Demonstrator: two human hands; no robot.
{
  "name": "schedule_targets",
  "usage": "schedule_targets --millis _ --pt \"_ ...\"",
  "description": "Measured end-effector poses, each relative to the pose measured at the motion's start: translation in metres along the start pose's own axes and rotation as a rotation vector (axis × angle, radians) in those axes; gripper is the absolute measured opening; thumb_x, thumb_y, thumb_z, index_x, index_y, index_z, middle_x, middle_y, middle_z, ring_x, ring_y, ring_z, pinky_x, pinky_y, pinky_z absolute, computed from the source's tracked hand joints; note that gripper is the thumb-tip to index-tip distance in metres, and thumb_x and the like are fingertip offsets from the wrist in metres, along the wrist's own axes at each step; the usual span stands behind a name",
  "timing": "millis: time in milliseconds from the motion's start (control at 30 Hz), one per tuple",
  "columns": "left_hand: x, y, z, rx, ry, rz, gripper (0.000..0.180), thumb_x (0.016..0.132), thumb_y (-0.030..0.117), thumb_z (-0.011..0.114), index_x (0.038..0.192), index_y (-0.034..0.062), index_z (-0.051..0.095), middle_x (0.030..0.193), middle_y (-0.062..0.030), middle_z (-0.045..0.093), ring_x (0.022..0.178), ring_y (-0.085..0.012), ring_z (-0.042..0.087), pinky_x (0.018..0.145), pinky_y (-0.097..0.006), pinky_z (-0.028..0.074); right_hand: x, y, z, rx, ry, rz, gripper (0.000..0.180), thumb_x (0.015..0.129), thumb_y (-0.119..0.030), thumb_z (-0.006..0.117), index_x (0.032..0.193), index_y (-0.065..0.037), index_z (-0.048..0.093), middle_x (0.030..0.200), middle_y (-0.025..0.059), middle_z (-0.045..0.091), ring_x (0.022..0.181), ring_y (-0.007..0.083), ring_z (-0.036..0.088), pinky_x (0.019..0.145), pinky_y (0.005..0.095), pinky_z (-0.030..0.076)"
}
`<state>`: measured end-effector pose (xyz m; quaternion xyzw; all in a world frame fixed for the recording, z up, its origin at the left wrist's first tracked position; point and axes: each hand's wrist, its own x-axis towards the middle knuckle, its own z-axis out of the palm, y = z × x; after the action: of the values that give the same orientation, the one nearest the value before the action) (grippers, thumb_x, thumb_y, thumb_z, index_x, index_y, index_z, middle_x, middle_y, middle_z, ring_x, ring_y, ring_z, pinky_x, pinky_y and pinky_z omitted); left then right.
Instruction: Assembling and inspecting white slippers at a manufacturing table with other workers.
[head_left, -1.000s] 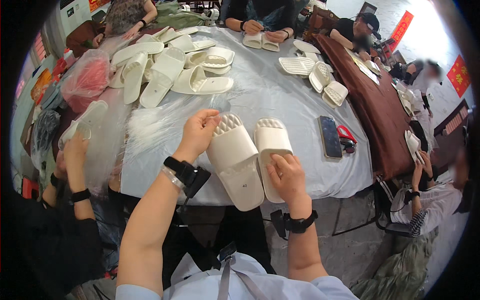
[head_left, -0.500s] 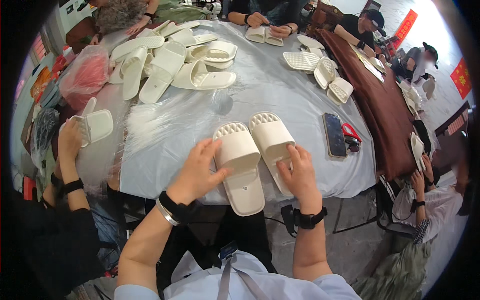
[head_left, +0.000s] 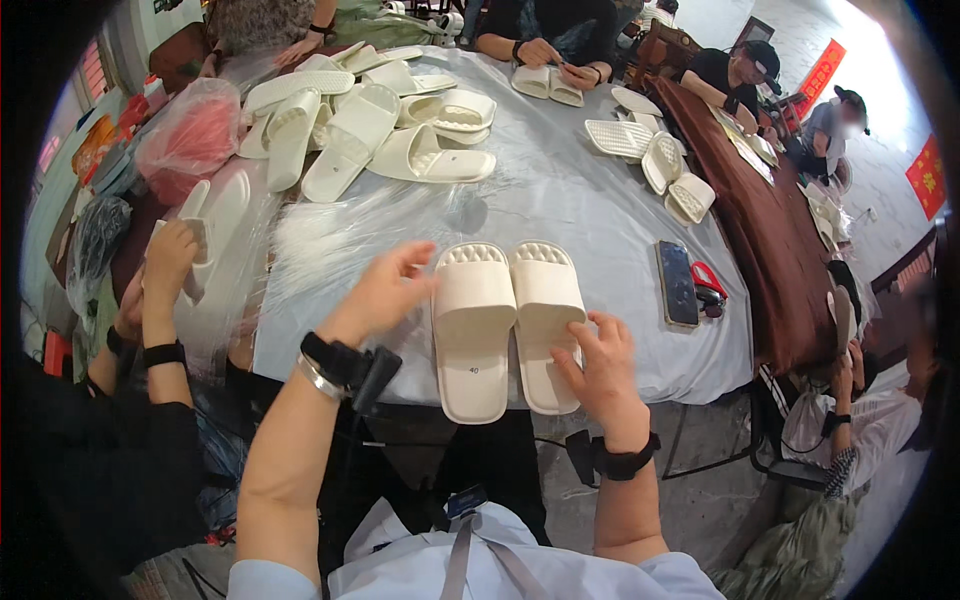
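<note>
Two white slippers lie side by side at the near counter (head_left: 600, 200) edge, long axes running 12 to 6, heels overhanging toward the person. The right hand (head_left: 600, 365) rests on the right slipper (head_left: 545, 320), fingers spread over its heel half, not clamped. The left hand (head_left: 385, 295) hovers open at 9 o'clock of the left slipper (head_left: 472, 340), fingertips about touching its strap. At 3 o'clock lies a phone (head_left: 677, 283) (red scissors (head_left: 708, 285) beside it); a slipper pile (head_left: 380, 130) sits at 11, well apart.
</note>
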<state>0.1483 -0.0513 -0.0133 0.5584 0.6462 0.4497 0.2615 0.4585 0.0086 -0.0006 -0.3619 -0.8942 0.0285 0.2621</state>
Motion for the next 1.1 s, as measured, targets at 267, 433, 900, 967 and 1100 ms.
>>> schedule_targets --millis 267,433,900,967,1100 --pt "0.030 -0.025 0.002 0.590 0.156 -0.183 0.032 0.078 0.032 0.066 0.084 0.0015 0.064 0.083 -0.0158 0.067 0.075 -0.0327 0.064 0.068 -0.041 0.050 0.026 -0.045 -0.001 0.143 -0.031 -0.214 0.027 0.073 -0.018 0.073 0.094 -0.006 0.062 0.109 0.0152 0.056 0.107 0.0354 0.051 0.091 0.0455 0.041" --pt "0.034 -0.049 -0.003 0.523 0.188 -0.231 0.020 0.077 0.025 0.066 0.078 0.0052 0.067 0.084 -0.0170 0.068 0.079 -0.0329 0.065 0.072 -0.042 0.051 0.023 -0.055 0.011 0.130 -0.045 -0.238 0.028 0.072 -0.018 0.073 0.095 -0.006 0.062 0.112 0.0156 0.054 0.113 0.0355 0.048 0.094 0.0463 0.040" --pt "-0.015 0.086 -0.007 -1.259 -0.156 -0.165 0.010 0.094 0.022 0.057 0.092 0.0124 0.055 0.080 0.0032 0.055 0.068 -0.0081 0.053 0.060 -0.025 0.044 0.030 -0.070 -0.002 0.304 0.159 -0.251 0.049 0.075 -0.016 0.072 0.119 -0.003 0.055 0.112 0.0158 0.056 0.107 0.0345 0.052 0.092 0.0524 0.040" --pt "-0.027 0.091 0.022 -1.267 -0.192 -0.305 0.011 0.095 0.023 0.056 0.092 0.0124 0.055 0.081 0.0022 0.056 0.067 -0.0085 0.053 0.060 -0.024 0.046 0.032 -0.078 -0.009 0.313 0.225 -0.274 0.049 0.076 -0.013 0.071 0.120 0.000 0.055 0.105 0.0138 0.058 0.099 0.0325 0.055 0.088 0.0487 0.043" --pt "-0.024 0.087 0.055 -1.359 -0.303 -0.337 0.010 0.096 0.020 0.054 0.092 0.0108 0.055 0.082 -0.0010 0.059 0.065 -0.0081 0.056 0.057 -0.021 0.048 0.032 -0.085 -0.029 0.345 0.318 -0.445 0.031 0.077 -0.004 0.066 0.108 -0.001 0.064 0.091 0.0084 0.061 0.086 0.0272 0.058 0.077 0.0362 0.049"
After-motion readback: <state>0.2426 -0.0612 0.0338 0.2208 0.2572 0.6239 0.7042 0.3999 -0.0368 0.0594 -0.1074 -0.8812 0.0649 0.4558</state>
